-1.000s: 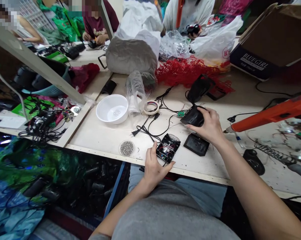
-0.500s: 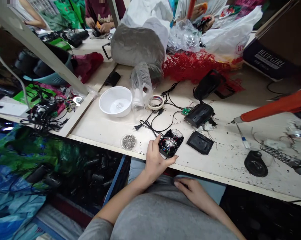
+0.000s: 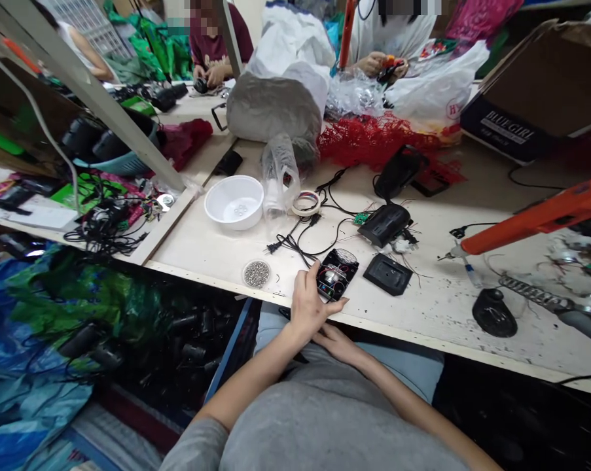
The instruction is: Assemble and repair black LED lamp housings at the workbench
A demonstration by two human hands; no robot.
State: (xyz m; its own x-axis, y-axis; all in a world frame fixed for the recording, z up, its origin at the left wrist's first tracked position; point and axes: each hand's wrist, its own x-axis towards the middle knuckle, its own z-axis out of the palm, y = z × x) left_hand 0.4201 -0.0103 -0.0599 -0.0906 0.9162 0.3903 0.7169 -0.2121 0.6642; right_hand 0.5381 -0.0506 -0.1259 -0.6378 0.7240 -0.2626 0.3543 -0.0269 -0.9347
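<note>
My left hand [image 3: 309,305] rests at the table's front edge, its fingers curled round a small open black device [image 3: 335,275] with red wires and a round part inside. My right hand [image 3: 338,344] lies low on my lap under the table edge, just beneath my left wrist, and its fingertips are hidden. A flat black cover [image 3: 387,273] lies right of the device. Behind that sits a black casing [image 3: 386,224] with loose wires and a green circuit board. A small clear dish of tiny metal balls [image 3: 256,273] stands left of my left hand.
A white bowl [image 3: 234,201], a tape roll [image 3: 305,203] and a black cord lie further back. An orange tool [image 3: 535,219] points in from the right, above a black round part [image 3: 494,313]. Red netting [image 3: 368,140], a grey bag [image 3: 275,108] and a cardboard box [image 3: 535,78] crowd the back. Other people work beyond.
My right hand let go of the black casing on the table, dropped to my lap and slid left under my left wrist. My left hand stayed on the open device.
</note>
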